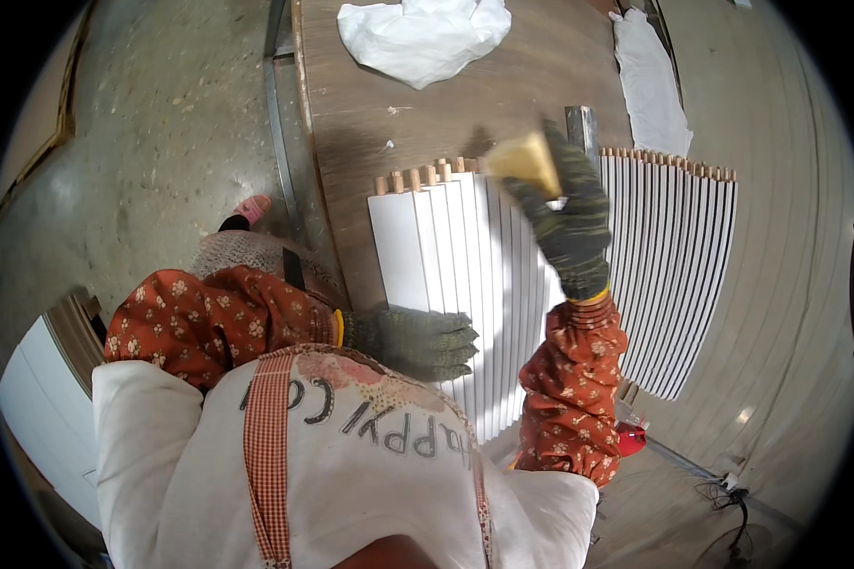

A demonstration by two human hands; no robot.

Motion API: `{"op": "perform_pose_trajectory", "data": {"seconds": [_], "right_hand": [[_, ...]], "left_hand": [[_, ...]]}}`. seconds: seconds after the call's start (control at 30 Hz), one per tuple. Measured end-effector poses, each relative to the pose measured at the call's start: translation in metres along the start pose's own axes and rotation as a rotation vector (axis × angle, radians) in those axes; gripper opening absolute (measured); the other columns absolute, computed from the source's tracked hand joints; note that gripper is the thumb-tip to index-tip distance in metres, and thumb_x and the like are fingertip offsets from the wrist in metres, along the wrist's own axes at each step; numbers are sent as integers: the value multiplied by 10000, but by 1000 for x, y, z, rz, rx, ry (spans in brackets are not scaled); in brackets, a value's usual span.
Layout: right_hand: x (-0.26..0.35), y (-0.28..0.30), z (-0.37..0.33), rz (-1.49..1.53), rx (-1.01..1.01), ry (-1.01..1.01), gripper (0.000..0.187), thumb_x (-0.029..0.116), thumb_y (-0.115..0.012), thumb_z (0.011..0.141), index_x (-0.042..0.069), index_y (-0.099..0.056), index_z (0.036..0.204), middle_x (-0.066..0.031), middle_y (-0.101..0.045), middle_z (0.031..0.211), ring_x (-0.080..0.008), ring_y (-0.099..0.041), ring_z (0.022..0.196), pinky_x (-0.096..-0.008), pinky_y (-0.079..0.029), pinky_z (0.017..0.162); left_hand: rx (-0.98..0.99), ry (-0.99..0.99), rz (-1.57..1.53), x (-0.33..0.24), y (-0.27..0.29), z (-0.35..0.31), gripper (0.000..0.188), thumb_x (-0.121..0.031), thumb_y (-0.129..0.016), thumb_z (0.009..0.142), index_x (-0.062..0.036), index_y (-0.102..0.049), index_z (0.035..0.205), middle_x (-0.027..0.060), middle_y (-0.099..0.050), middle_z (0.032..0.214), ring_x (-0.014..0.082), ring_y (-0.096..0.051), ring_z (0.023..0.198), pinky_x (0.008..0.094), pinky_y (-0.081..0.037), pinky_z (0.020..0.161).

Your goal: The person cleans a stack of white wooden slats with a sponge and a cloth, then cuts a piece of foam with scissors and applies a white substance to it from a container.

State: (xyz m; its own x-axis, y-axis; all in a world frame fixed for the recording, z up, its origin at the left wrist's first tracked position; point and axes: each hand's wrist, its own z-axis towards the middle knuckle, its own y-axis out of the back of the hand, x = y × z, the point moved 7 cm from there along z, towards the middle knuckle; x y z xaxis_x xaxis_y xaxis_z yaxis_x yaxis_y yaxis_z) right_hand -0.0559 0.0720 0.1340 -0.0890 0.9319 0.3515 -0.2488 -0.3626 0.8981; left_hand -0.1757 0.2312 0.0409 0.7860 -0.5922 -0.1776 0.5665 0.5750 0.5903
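Grips a blurred yellow block in the right hand over the white strips, far end; rests the left hand outstretched at their left. Seems underway; cannot tell finished strips from unfinished.

Table: brown, wood-look top. Directly on it: white strips, one close-set group left; further white strips, dark-gapped, right; metal bar, between groups; crumpled white sheet, far end; small pale scraps, near left edge.
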Motion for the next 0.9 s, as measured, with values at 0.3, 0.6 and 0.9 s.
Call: {"op": "perform_pose_trajectory", "data": {"seconds": [0.3, 0.6, 0.9], "right_hand": [[-69, 26, -22, -194, 36, -432, 567, 188, -738, 774, 91, -512, 1285, -151, -635, 1056, -258, -663, 850, -358, -566, 708], [-49, 21, -28, -182, 3, -61, 565, 280, -718, 782, 85, -508, 1269, -121, -616, 992, -248, -635, 856, -361, -559, 711], [9, 27, -60, -95, -35, -224, 567, 161, -744, 777, 67, -508, 1284, -156, -635, 1039, -246, -640, 948, -372, -542, 788]], "left_hand": [[-50, -37, -47, -3, 1, 3, 350, -278, -414, 834, -82, -467, 1118, 62, -483, 1136, 214, -443, 1112, 381, -340, 980], [379, -67, 34, -7, -21, 1, 548, -441, -200, 893, -129, -232, 1342, 11, -282, 1391, 144, -245, 1304, 338, -165, 1114], [303, -51, -3, -10, -6, 12, 414, -384, -297, 860, -117, -318, 1175, 9, -337, 1197, 152, -313, 1136, 336, -238, 992]]}}
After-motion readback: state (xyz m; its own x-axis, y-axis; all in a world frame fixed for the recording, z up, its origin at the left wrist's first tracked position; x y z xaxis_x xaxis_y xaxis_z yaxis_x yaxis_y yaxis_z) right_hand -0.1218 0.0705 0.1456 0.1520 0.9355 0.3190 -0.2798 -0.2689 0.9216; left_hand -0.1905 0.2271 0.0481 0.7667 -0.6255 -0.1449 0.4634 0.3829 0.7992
